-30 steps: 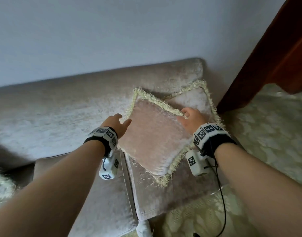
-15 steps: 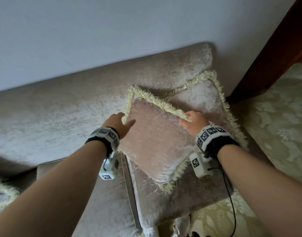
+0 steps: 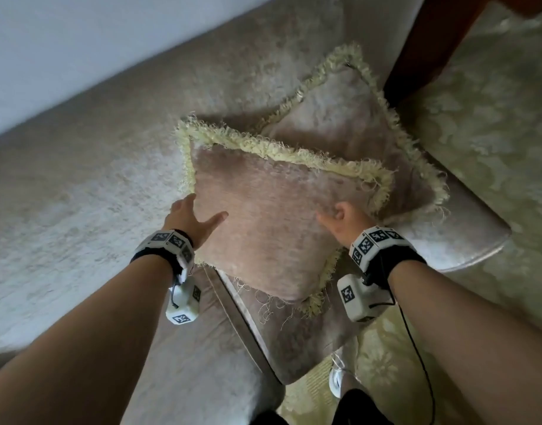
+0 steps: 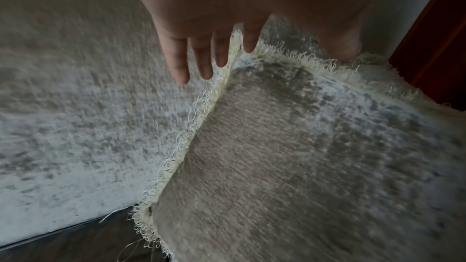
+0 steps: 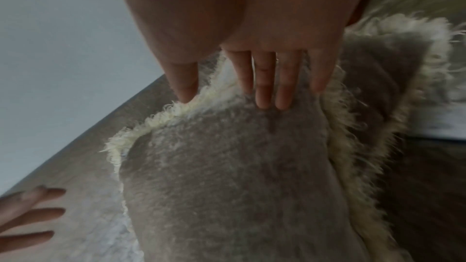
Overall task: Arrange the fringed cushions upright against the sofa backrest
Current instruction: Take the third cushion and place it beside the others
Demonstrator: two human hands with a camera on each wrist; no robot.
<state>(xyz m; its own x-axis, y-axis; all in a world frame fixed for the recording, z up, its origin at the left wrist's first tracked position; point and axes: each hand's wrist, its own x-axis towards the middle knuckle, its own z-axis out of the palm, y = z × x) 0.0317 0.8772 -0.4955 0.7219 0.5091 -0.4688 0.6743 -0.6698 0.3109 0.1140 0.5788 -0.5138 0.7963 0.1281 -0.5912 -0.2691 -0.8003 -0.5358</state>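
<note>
Here, in the head view, a pink front cushion (image 3: 263, 216) with a yellow fringe stood up on the sofa seat (image 3: 294, 338), near the right end of the sofa. It leaned back toward the sofa backrest (image 3: 95, 179). A second fringed cushion (image 3: 340, 118) stood just behind it and partly showed past its top edge. The left hand (image 3: 188, 217) lay at the front cushion's left side with its thumb on the pink face. The right hand (image 3: 343, 220) pressed on the right part of that face. A patterned carpet (image 3: 478, 133) and a dark wood post (image 3: 432, 41) were off to the right.

In the left wrist view, the left hand (image 4: 214, 17) had straight fingers (image 4: 179, 63), spread a little. They reached over the fringe at the cushion's top left corner and held nothing. The view was blurry.

In the right wrist view, the right hand (image 5: 252, 27) was flat, with straight fingers (image 5: 262, 83) lying on the top of the front cushion (image 5: 227, 186). Its thumb touched the fringe. It gripped nothing. The second cushion (image 5: 378, 71) sat just to the right, touching the front one.
</note>
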